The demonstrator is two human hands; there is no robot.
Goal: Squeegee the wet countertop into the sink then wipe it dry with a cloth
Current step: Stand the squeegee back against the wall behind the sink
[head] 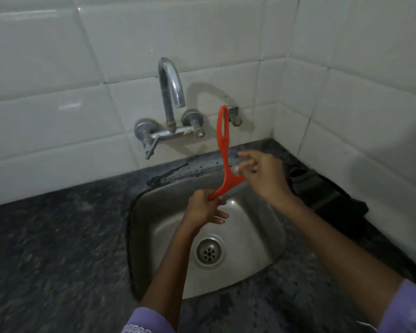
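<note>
Squeegee point(223, 150), orange plastic, hangs above the sink point(269, 239), handle toward twelve o'clock. Left hand point(205, 210) pinches one blade end; right hand point(262, 174) loosely fingers the other. Probably light, stiff, slippery wet: grip the handle.

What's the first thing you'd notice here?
The bright orange squeegee, held upright above the steel sink by both hands: the left hand at its lower end, the right hand on the other end. Behind it, a curved chrome tap sticks out from the white-tiled wall.
</note>
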